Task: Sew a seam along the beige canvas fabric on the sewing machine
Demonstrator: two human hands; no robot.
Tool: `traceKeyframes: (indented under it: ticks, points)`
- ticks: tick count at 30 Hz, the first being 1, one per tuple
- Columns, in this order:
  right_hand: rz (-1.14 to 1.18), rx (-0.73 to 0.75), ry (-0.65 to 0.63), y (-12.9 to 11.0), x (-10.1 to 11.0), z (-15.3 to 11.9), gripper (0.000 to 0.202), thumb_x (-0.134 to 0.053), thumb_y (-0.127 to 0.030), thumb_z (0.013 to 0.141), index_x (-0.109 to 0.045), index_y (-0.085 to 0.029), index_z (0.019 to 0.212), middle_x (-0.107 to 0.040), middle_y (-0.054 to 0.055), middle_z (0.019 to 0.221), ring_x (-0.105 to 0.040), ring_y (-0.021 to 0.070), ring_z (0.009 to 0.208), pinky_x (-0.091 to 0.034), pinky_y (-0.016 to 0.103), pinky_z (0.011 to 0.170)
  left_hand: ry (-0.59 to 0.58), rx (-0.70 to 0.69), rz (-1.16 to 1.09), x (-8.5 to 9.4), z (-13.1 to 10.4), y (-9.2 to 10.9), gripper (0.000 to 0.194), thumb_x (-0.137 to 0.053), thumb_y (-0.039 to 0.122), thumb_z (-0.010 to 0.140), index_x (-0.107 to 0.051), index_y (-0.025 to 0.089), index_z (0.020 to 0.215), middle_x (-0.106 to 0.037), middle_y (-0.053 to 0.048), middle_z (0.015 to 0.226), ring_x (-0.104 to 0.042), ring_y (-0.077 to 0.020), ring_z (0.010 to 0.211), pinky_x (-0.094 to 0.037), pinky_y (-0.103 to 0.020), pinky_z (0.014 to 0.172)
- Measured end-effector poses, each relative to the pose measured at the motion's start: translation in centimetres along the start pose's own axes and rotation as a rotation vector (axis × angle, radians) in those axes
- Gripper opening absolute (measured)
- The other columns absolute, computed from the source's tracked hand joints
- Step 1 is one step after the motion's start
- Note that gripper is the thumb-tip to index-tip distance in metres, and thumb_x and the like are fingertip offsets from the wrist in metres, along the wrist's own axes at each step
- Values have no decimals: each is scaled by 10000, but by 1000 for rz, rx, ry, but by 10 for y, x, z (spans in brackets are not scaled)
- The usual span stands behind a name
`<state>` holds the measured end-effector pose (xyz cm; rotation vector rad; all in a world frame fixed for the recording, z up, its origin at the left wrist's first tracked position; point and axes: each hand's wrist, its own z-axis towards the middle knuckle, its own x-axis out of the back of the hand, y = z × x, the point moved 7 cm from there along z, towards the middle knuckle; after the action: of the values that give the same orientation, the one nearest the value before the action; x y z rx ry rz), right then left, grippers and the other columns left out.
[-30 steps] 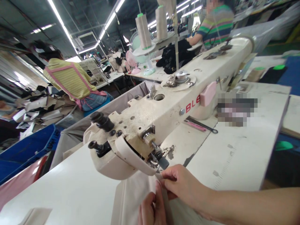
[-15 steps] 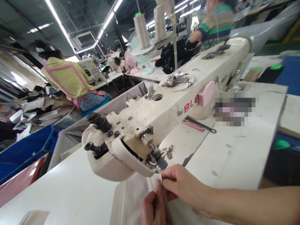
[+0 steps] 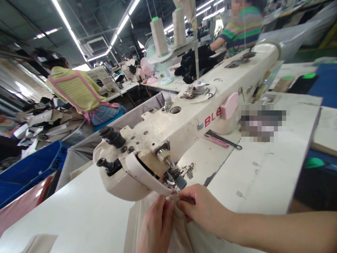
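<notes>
The beige cloth [image 3: 181,228] lies on the counter [image 3: 65,207], its far edge at the head of the sewing machine [image 3: 163,123]. The right hand [image 3: 201,205] pinches that edge between thumb and fingers. The left hand [image 3: 156,221], just beside it, has its fingers pressed together on the cloth, which bunches into soft folds between the hands. Another beige piece [image 3: 42,242] lies well apart, at lower left. Beneath the machine's arm lies a pink tool [image 3: 217,141].

Left hand [image 3: 156,225] partly hides the fabric [image 3: 180,230] — cut off below
</notes>
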<state>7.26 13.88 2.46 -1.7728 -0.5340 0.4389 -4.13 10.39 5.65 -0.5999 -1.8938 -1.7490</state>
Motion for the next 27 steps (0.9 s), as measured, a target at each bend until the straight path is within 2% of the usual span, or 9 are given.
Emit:
traceKeyframes:
  ticks: [2,4,7,9,11,14,16,20,27]
  points:
    - [-41,40,18,-2,2,1,176,-465,-141,753,-589,-136,628,-456,-23,550,-461,111,545,-396,193,502,-149,-3,45,1,14,-4,267,-401,397,892,-576,198,867,-614,-11,753,-566,-137,670,-420,-235,638]
    - [-63,67,23,-4,4,1,179,-468,-124,745,-601,-136,625,-481,-18,557,-483,115,545,-391,187,491,-209,57,89,0,22,-14,266,-423,419,870,-530,194,777,-552,17,600,-470,-114,476,-355,-222,474]
    - [-48,100,39,-7,3,-3,155,-495,-126,750,-635,-147,814,-566,-12,638,-551,126,587,-422,180,510,-175,91,67,-1,25,-21,258,-435,417,844,-489,201,714,-477,43,496,-415,-105,386,-308,-213,395]
    - [-31,102,37,-7,-1,-8,363,-538,-99,712,-577,-175,1065,-602,-25,706,-584,127,597,-427,172,507,-100,59,63,0,24,-20,243,-435,390,836,-525,191,728,-521,18,532,-484,-120,444,-358,-213,437]
    - [-72,82,-21,-3,-8,-13,508,-556,-55,660,-558,-202,1146,-571,-55,661,-561,109,557,-388,155,479,-20,103,88,1,22,-23,244,-444,382,825,-552,181,739,-557,-1,573,-520,-126,482,-382,-214,462]
    - [-202,54,-108,0,-11,-17,401,-527,-29,653,-700,-229,955,-456,-72,536,-449,72,496,-296,147,448,4,288,98,-1,20,-38,243,-439,369,826,-547,175,727,-560,10,537,-471,-107,374,-343,-214,387]
    - [-244,45,-112,-1,-5,-15,388,-521,-35,658,-729,-246,909,-437,-71,509,-407,65,476,-268,148,437,6,355,95,-3,22,-42,213,-434,303,829,-542,174,698,-528,33,458,-439,-97,321,-315,-202,355]
    - [-240,45,-149,-5,5,-6,385,-507,-56,647,-738,-232,899,-479,-61,510,-429,75,477,-281,146,427,44,397,126,-1,28,-36,251,-454,186,808,-505,185,563,-415,67,321,-400,-84,291,-273,-177,339]
    - [-239,118,-203,-8,4,2,280,-470,-53,632,-701,-170,739,-419,-69,502,-367,61,462,-228,152,409,115,404,71,-1,27,-38,327,-418,166,813,-435,200,488,-391,63,329,-375,-78,286,-257,-177,329]
